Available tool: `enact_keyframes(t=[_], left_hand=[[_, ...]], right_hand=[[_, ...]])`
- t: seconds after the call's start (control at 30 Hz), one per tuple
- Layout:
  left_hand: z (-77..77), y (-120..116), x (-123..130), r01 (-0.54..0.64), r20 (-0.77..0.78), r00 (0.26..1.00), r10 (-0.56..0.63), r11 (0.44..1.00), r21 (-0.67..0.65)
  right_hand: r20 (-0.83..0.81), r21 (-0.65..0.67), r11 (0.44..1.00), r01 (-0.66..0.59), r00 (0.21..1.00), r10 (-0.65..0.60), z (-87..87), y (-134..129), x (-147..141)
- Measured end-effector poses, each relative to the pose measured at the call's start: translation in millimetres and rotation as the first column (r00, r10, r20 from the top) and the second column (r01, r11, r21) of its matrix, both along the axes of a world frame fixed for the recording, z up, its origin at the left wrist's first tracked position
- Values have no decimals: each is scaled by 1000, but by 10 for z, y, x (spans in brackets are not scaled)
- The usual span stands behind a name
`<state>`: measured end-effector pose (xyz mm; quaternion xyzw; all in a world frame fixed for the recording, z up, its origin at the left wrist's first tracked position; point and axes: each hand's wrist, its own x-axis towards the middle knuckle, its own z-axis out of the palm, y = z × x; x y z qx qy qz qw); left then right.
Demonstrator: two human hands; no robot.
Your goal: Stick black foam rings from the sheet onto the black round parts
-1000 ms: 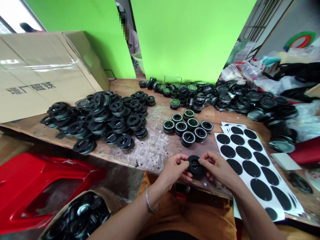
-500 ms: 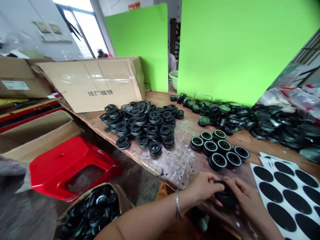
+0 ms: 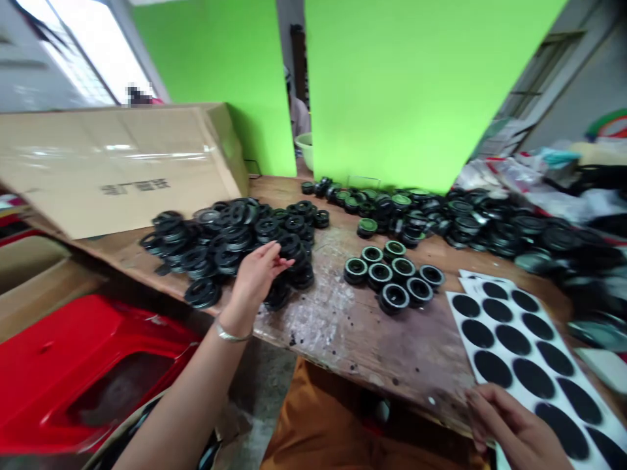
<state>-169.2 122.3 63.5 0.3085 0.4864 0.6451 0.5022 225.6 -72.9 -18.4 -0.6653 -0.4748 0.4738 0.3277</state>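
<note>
Our left hand hovers open-fingered over the ring pile, rings at its ten o'clock. Our right hand, holding nothing, touches the sticker sheet at its one o'clock.

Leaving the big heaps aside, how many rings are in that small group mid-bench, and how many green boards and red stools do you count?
Rings in the small group: 8
Green boards: 2
Red stool: 1
Total: 11
</note>
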Motion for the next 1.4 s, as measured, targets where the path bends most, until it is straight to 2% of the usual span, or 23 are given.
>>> enact_keyframes(t=[0.17,0.33,0.47,0.6,0.7,0.77,0.8,0.83,0.87,0.93,0.97,1.0,1.03,1.1,1.17,1.23,1.27,1.33,1.4], left_hand=[[-92,34,64,-42,-36,998,46,995,94],[-28,91,215,-146,-198,966,163,985,96],[-8,73,340,-233,-303,919,254,967,105],[-117,-7,448,-314,-411,832,373,927,206],[-202,-160,704,-254,-558,729,397,913,319],[-246,-347,1011,-79,-648,712,270,948,309],[-269,-469,1197,36,-651,742,160,960,277],[-294,-606,1395,185,-660,751,-1,960,209],[-324,-752,1596,331,-640,746,-182,936,120],[-394,-1041,1971,577,-437,709,-554,812,-94],[-431,-1168,2132,668,-290,666,-687,723,-177],[-465,-1274,2270,732,-152,623,-767,640,-234],[-492,-1354,2384,764,-34,599,-800,583,-278],[-515,-1435,2543,797,142,574,-806,510,-324],[-493,-1425,2631,810,256,569,-781,480,-337],[-447,-1367,2674,804,315,583,-749,477,-354],[-426,-1334,2686,793,324,599,-732,486,-368],[-399,-1279,2701,776,335,622,-707,500,-385],[-397,-1246,2717,790,378,608,-698,484,-377]], right_hand=[[39,94,983,155,986,-159,216,-116,17],[172,198,922,332,914,-366,232,-303,441],[365,301,895,329,827,-427,133,-461,827],[478,368,881,296,753,-452,21,-532,1043],[514,367,896,251,748,-420,-46,-495,1088],[535,375,900,222,741,-406,-79,-452,1091],[546,379,900,214,734,-404,-90,-436,1088],[561,379,900,214,720,-407,-96,-429,1082],[582,369,903,222,702,-410,-96,-432,1074],[634,315,912,263,657,-408,-86,-468,1052],[653,275,917,289,644,-399,-80,-496,1039],[660,236,918,320,640,-393,-75,-526,1027],[655,201,915,350,647,-391,-75,-555,1015],[600,158,904,397,689,-407,-88,-597,994],[463,146,882,447,757,-461,-103,-615,966],[195,113,855,506,833,-518,-90,-615,915],[28,74,842,534,843,-537,-68,-612,879],[-268,-30,826,563,791,-549,5,-604,787],[-442,-87,811,579,707,-552,91,-600,691]])
